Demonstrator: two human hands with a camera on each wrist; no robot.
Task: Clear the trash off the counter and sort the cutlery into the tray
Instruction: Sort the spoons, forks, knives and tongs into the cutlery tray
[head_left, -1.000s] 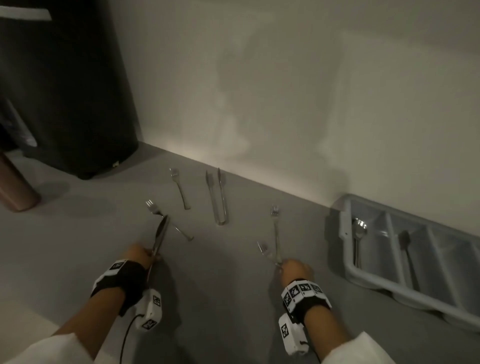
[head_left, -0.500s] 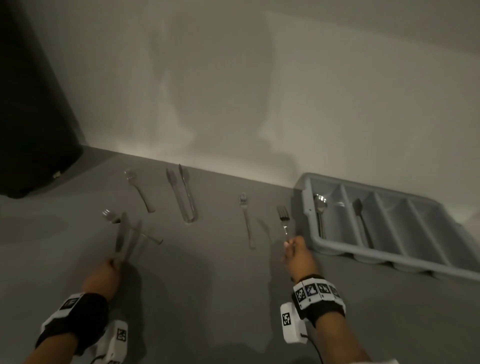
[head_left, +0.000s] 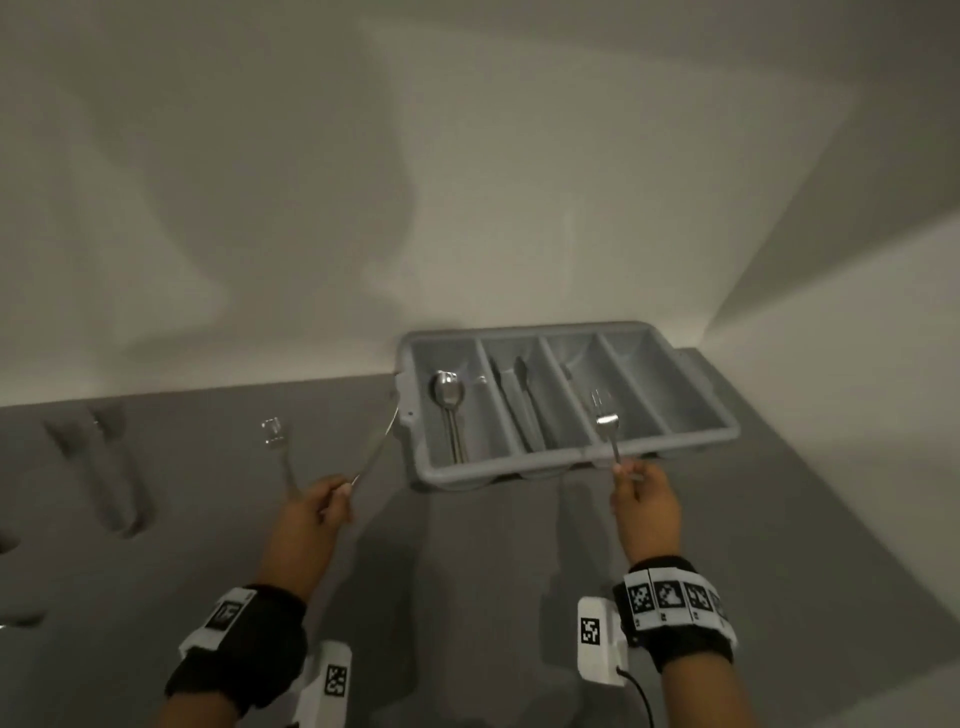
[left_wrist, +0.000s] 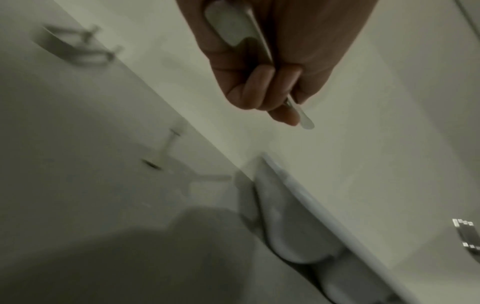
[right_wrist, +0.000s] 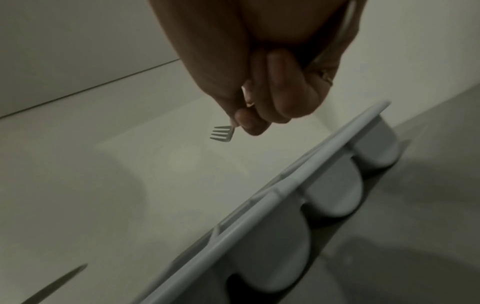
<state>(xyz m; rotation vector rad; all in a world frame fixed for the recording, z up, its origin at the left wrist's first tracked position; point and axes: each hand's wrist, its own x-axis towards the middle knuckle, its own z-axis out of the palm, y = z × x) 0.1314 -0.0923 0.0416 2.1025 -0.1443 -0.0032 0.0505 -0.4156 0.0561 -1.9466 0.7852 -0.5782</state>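
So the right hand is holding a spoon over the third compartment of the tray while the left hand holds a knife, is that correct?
Not quite: the right hand is holding a fork, not a spoon; its tines show in the head and right wrist views. It is over the third compartment of the tray, and the left hand holds a knife.

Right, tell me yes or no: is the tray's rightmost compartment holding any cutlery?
No: in the head view the tray's rightmost compartment shows only bare grey floor.
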